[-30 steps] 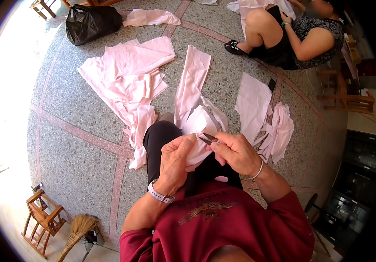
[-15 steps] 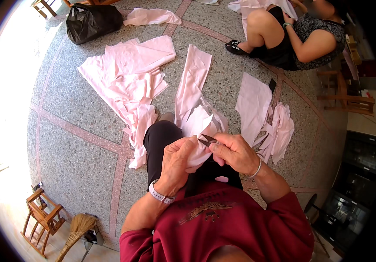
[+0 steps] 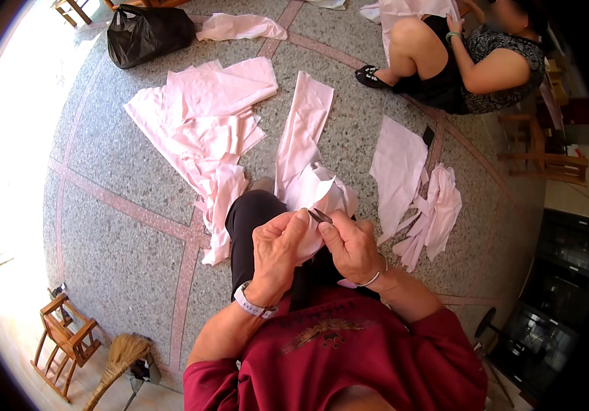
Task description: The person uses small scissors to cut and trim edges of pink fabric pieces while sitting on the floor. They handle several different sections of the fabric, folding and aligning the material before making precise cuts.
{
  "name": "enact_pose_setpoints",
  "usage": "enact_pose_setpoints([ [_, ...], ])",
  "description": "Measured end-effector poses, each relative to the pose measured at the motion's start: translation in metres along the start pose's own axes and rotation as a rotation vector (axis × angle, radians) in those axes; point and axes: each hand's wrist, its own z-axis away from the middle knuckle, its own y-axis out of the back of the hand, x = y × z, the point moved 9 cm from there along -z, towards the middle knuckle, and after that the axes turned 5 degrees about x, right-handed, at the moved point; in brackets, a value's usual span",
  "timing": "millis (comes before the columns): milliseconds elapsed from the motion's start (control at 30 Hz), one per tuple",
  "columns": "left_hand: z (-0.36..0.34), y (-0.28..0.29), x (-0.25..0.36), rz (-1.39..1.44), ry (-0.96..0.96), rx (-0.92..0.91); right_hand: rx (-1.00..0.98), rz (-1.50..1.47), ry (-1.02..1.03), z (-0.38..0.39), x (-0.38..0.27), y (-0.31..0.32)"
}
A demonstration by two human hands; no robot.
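My left hand (image 3: 277, 253) pinches a piece of pale pink fabric (image 3: 311, 188) over my lap, just above my dark-trousered leg (image 3: 246, 222). My right hand (image 3: 349, 250) is closed on small dark metal snips (image 3: 320, 216), their blades at the fabric beside my left thumb. A long pink strip (image 3: 304, 109) stretches away on the floor from the held piece. A large crumpled heap of pink cloth (image 3: 192, 109) lies to the left, and a flat piece (image 3: 394, 161) with a bunched piece (image 3: 442, 205) lies to the right.
A co-worker (image 3: 486, 75) sits on the floor at the upper right, holding pink cloth. A black plastic bag (image 3: 145, 38) lies at the upper left, a small wooden chair (image 3: 68, 329) and straw broom (image 3: 120, 359) at the lower left, wooden chairs (image 3: 541, 164) along the right.
My right hand has rotated and moved slightly down and left with the snips, its wrist nearer my body. The co-worker's hand and cloth have shifted a little.
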Motion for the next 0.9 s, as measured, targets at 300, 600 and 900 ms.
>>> enact_pose_setpoints([
  [300, 0.005, -0.007, 0.007, -0.036, -0.052, 0.005, -0.230, -0.535, -0.436, 0.004, 0.029, -0.013],
  [600, 0.006, 0.010, -0.025, -0.147, 0.012, 0.070, -0.214, -0.677, -0.326, -0.003, 0.011, 0.011],
  [900, -0.002, 0.012, -0.005, -0.026, 0.004, 0.029, -0.072, -0.198, -0.231, -0.020, 0.019, 0.019],
])
